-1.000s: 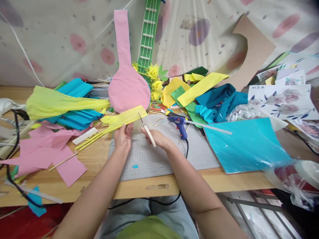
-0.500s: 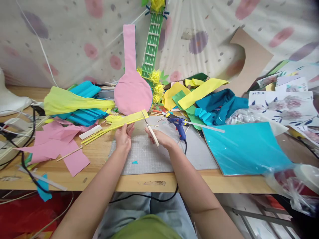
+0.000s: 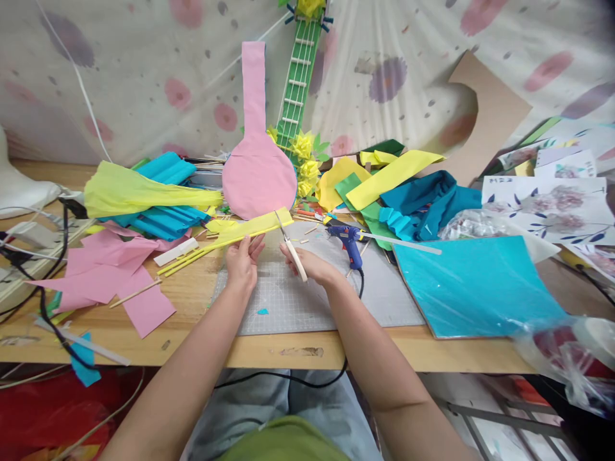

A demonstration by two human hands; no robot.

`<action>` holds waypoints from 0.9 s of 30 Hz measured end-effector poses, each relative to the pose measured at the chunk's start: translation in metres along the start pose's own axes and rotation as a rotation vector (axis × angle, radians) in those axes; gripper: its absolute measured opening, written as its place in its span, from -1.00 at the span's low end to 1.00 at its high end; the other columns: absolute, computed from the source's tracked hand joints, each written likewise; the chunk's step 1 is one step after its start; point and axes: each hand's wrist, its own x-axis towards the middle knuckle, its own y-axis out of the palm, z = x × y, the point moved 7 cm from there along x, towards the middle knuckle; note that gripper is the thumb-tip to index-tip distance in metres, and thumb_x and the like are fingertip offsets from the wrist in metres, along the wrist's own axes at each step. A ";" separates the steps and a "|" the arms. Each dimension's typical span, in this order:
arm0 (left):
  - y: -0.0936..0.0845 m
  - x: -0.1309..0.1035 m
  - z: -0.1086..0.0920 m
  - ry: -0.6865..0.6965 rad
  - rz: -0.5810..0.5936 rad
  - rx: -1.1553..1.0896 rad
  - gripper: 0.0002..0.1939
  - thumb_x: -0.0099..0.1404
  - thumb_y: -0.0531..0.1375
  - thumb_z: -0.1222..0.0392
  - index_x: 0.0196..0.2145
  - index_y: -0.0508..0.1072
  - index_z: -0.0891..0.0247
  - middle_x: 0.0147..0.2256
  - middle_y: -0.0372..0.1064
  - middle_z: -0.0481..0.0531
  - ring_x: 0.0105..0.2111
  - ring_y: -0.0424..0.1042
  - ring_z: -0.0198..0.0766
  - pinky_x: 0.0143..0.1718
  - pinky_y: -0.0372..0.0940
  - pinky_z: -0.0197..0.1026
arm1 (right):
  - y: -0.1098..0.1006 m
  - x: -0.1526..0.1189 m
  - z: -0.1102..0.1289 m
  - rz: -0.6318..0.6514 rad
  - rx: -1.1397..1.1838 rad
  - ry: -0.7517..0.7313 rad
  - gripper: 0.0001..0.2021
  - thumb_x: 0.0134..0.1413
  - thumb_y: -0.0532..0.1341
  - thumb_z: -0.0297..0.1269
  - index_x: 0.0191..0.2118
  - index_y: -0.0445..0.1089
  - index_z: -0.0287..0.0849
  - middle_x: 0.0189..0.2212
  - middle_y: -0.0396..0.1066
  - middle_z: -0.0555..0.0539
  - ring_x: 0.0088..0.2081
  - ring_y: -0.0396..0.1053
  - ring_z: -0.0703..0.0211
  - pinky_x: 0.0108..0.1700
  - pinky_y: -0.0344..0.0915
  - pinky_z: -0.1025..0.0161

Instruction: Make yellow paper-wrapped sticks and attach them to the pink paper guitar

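My left hand [image 3: 243, 264] grips a long yellow paper strip [image 3: 254, 226] by its lower edge, above the grey cutting mat [image 3: 288, 307]. In my right hand [image 3: 303, 264] is a pair of scissors with pale handles [image 3: 296, 257]. The blades cross the strip near its right end. Just behind the strip stands a pink banjo-shaped piece [image 3: 259, 179], leaning upright. To the right of my right hand, a blue glue gun [image 3: 350, 246] lies on the mat with a clear glue stick in its back.
Pink paper scraps [image 3: 106, 262] and a power strip [image 3: 29, 262] lie on the left. Blue and lime crepe paper [image 3: 144, 189] is piled behind them. A turquoise sheet [image 3: 480, 288] covers the right side. A green paper neck with white strings [image 3: 298, 89] leans at the back.
The view has shifted slightly. My hands, the yellow strip and the scissors hold nearly the same pose, with the blades still across the strip's right end.
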 end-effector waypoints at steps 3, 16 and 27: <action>0.001 -0.001 -0.001 0.000 0.001 0.000 -0.88 0.17 0.08 0.40 -0.32 0.35 0.32 -0.27 0.47 0.09 -0.37 0.49 -0.28 -0.46 0.36 -0.39 | 0.001 -0.001 0.001 -0.004 0.013 -0.001 -0.51 -0.05 -0.05 0.23 -0.53 0.16 -0.17 -0.56 0.17 -0.01 -0.53 0.12 0.30 -0.48 0.12 0.30; -0.002 -0.001 -0.002 0.011 0.003 -0.007 -0.90 0.17 0.08 0.39 -0.32 0.35 0.33 -0.26 0.46 0.11 -0.35 0.48 -0.28 -0.43 0.36 -0.40 | 0.005 0.000 0.000 0.051 0.069 -0.034 -0.47 -0.09 -0.07 0.28 -0.57 0.07 -0.16 -0.66 0.07 0.06 -0.59 0.01 0.35 -0.53 0.07 0.32; 0.002 -0.004 -0.004 0.009 0.007 0.005 -0.91 0.17 0.08 0.40 -0.35 0.34 0.32 -0.29 0.47 0.09 -0.36 0.49 -0.27 -0.44 0.36 -0.39 | 0.004 -0.004 0.003 0.058 0.072 0.000 -0.46 -0.08 -0.09 0.29 -0.60 0.10 -0.17 -0.68 0.08 0.06 -0.61 0.05 0.34 -0.56 0.06 0.33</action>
